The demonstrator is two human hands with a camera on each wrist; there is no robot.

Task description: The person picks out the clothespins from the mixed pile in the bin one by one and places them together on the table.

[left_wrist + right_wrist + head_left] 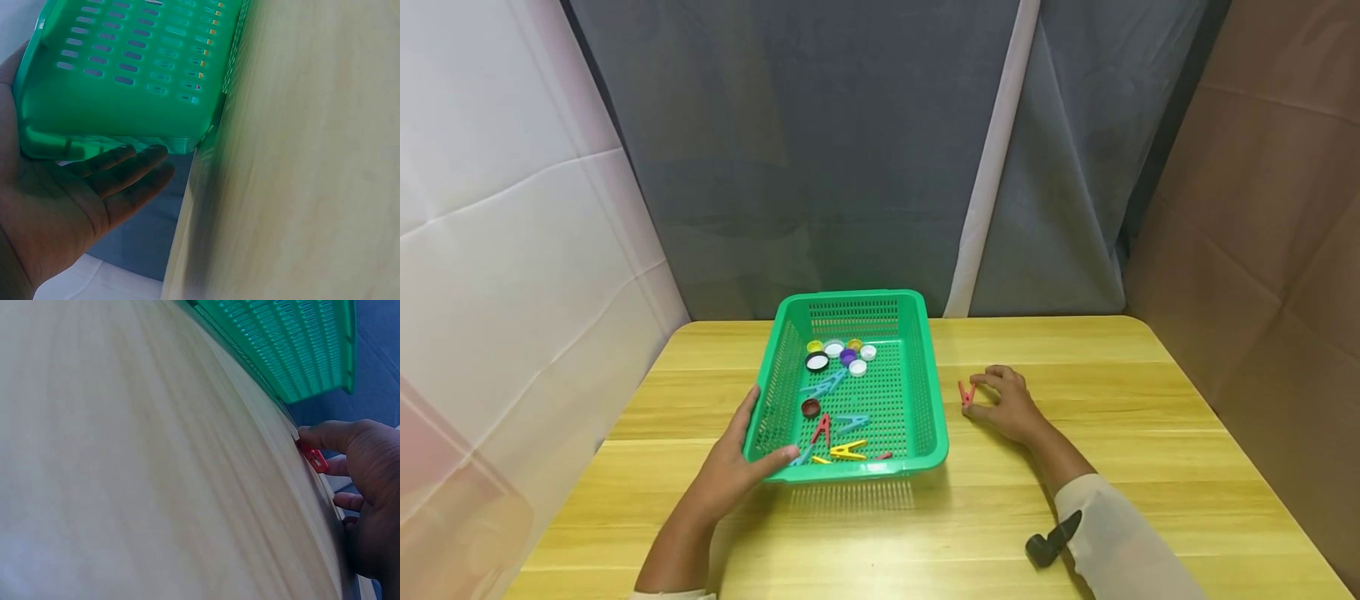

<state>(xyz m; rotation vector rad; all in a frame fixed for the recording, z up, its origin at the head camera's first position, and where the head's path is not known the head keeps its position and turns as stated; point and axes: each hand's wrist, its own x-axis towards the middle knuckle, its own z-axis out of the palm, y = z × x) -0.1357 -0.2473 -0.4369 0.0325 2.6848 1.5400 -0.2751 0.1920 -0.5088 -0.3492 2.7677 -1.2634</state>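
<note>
A green plastic basket (865,471) is left of the table's middle in the head view. My left hand (727,468) grips its near left corner, thumb over the rim, fingers along the outside; the left wrist view shows those fingers (139,167) by the rim. Inside lie blue clothespins (852,423), a red clothespin (822,429), a yellow clothespin (848,450) and several bottle caps (817,362). Right of the basket, my right hand (1009,406) pinches another red clothespin (967,394) at the tabletop, between thumb and fingers. The right wrist view shows this clothespin partly covered by the hand.
The light wooden table (1150,467) runs on to the right and front of the basket. A grey curtain (820,167) hangs behind it, with a white cloth wall (520,208) at left and a brown one (1262,208) at right. A black strap (1052,540) sits at the right sleeve.
</note>
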